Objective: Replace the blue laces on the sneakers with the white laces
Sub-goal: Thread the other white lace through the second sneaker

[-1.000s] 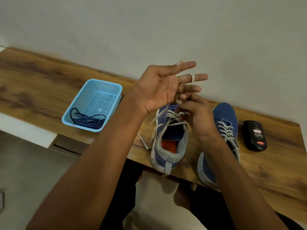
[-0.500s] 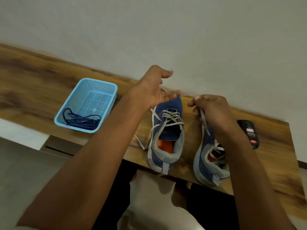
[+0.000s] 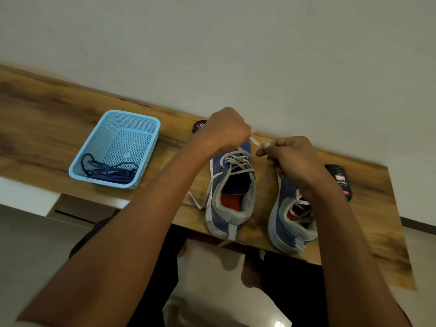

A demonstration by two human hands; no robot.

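Wooden shelf (image 3: 368, 234) runs along a pale wall, seen from above.

Left sneaker (image 3: 232, 197), blue with grey collar and orange insole, sits at about 6 o'clock from the two hands, heel at the near edge of the shelf. White lace (image 3: 237, 161) is threaded through its eyelets; one loose end trails off the shoe's 9 o'clock side onto the wood and over the edge.

Right sneaker (image 3: 291, 223) stands just beside it at 3 o'clock, also laced white, toe half hidden under the right wrist.

Left hand (image 3: 224, 132) hovers over the left sneaker's toe, fingers curled in a fist, pinching a short run of the white lace that comes out at its 3 o'clock side. Right hand (image 3: 291, 156), fingers also curled, pinches the other end of that same run between thumb and fingertips. The stretch of lace between the hands looks taut and short. Hands near each other, not touching.

Light blue perforated basket (image 3: 132, 123) sits well apart at 9 o'clock from the sneakers. Dark blue laces (image 3: 108, 171) lie bunched in its near end.

Small round black tin (image 3: 198, 126) peeks out at the left hand's 9 o'clock, mostly hidden. Black bottle with red-and-white label (image 3: 339, 182) lies flat at 3 o'clock from the right sneaker, close to the right forearm.
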